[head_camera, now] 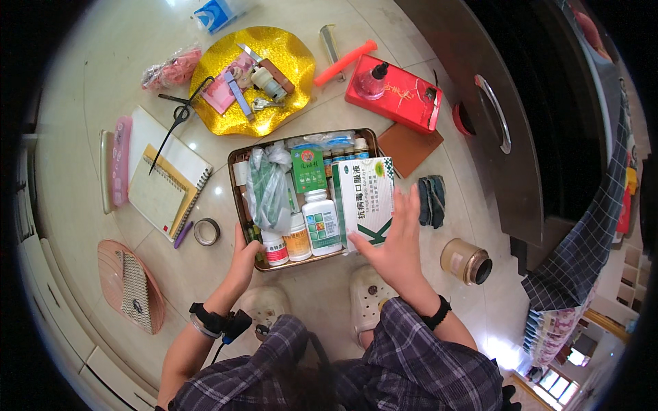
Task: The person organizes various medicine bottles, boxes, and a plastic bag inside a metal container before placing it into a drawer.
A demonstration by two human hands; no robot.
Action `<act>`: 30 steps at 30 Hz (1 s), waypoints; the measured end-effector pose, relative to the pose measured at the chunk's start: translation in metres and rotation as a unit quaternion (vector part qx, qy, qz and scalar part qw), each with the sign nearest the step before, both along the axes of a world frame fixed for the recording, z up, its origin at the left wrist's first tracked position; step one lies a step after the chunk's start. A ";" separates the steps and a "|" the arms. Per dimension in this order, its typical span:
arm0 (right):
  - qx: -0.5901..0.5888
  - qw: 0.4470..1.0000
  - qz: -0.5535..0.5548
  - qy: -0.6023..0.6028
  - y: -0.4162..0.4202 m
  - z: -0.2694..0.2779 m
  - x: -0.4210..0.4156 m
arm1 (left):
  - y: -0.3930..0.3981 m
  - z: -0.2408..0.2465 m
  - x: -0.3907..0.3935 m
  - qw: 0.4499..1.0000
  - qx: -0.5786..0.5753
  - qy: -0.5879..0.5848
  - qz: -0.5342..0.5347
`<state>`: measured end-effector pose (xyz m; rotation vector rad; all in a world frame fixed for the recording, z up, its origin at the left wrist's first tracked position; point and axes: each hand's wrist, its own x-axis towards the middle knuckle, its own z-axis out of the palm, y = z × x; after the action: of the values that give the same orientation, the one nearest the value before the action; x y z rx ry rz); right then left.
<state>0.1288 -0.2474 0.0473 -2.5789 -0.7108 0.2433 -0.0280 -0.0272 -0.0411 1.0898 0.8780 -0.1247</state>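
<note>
A rectangular metal tin (303,265), packed with medicine, is on the tiled floor in front of my feet. My left hand (243,259) grips its left side near the front corner. My right hand (398,241) is around the near right corner of a white-and-green medicine box (366,195), thumb on its front and fingers along its right side. This box lies tilted over the tin's right end. Left of it stand a large white bottle (322,226), an orange-labelled bottle (298,241) and a smaller white bottle (275,249). Behind them are a green box (308,172) and a plastic-bagged green item (267,190).
Beyond the tin are a wavy gold tray (221,110) of small items and a red box (406,105) bearing a spray bottle (373,85). Notebooks (159,200) and a tape roll (206,231) lie left. At right are a canister (462,261) and a dark cabinet door (488,169).
</note>
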 end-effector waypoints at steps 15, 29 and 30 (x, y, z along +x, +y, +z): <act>0.007 0.998 -0.026 0.057 0.018 -0.005 0.011 | -0.010 0.005 0.002 0.999 0.014 0.024 0.022; -0.028 0.994 0.094 -0.041 0.068 -0.013 -0.018 | -0.010 0.003 0.002 0.998 0.036 0.031 0.030; -0.025 0.994 0.095 -0.041 0.068 -0.013 -0.018 | -0.010 0.002 0.002 0.998 0.043 0.030 0.028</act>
<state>0.1110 -0.1795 0.0343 -2.5820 -0.9945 0.2181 -0.0255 -0.0371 -0.0391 1.1453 0.9743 -0.0743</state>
